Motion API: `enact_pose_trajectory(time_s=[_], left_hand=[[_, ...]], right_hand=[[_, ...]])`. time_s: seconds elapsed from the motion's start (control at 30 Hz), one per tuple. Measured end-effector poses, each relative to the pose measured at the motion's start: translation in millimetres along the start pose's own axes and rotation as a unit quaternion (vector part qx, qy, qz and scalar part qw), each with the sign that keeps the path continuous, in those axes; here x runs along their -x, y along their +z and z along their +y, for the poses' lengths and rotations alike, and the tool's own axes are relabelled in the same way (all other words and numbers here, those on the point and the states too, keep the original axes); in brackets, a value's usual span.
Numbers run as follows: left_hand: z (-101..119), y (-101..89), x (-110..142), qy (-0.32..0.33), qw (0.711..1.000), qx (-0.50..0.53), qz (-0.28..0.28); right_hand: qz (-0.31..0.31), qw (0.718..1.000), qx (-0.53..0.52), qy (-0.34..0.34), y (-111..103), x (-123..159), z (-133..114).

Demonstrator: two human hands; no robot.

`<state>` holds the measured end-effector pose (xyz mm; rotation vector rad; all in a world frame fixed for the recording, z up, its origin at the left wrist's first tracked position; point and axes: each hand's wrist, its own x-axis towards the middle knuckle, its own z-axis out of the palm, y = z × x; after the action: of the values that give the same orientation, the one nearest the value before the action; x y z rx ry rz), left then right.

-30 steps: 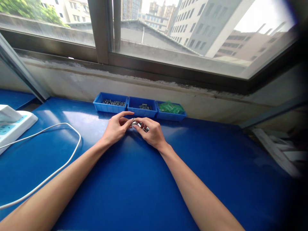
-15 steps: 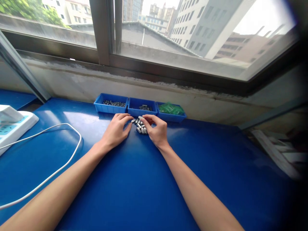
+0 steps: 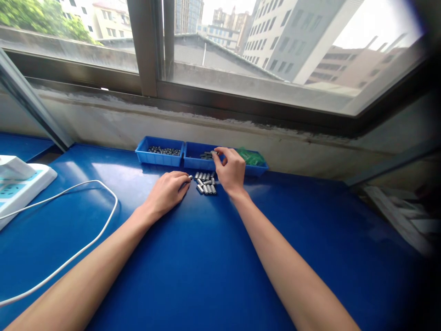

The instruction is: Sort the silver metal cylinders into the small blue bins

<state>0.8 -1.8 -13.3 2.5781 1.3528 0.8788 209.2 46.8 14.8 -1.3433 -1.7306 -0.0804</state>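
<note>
Small silver metal cylinders lie in a cluster on the blue table, some of them side by side in a row. My left hand rests just left of this cluster, its fingers curled in and a small metal cylinder at the fingertips. Over the middle blue bin, my right hand is raised, thumb and forefinger pinched on what looks like one more metal cylinder, mostly hidden by the fingers. Grey metal pieces lie in that bin, close to the right fingertips.
The left blue bin holds many small dark metal parts. A green plastic bag fills the right bin, partly behind my right hand. A white power strip and a white cable lie at the left. A window wall stands behind the bins.
Both hands were together over the metal cylinders, then moved apart. My right hand has gone up and away to the middle bin, uncovering the cluster. My left hand has shifted slightly nearer to me.
</note>
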Motion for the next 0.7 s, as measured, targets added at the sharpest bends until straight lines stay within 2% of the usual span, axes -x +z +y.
enact_pose_trajectory(time_s=[0.13,0.3,0.4,0.47,0.6,0.7], left_hand=[[3,-5.1,0,-0.041,0.999,-0.011,0.003],[3,-4.8,-1,-0.041,0.999,0.012,0.013],[6,-3.2,-3,-0.041,0.995,0.077,0.046],[10,-3.1,-4,-0.057,0.984,0.153,0.077],[20,-5.8,-5,-0.118,0.936,0.312,0.111],[22,-8.6,-6,-0.143,0.914,0.363,0.113]], right_hand=[[-0.024,0.999,0.031,-0.007,0,0,-3],[-0.031,0.999,-0.023,-0.031,-7,22,-16],[-0.053,0.996,-0.071,-0.032,-12,38,-20],[-0.067,0.992,-0.097,-0.034,-14,45,-22],[-0.101,0.983,-0.14,-0.054,-16,51,-27],[-0.125,0.977,-0.159,-0.068,-15,52,-29]])
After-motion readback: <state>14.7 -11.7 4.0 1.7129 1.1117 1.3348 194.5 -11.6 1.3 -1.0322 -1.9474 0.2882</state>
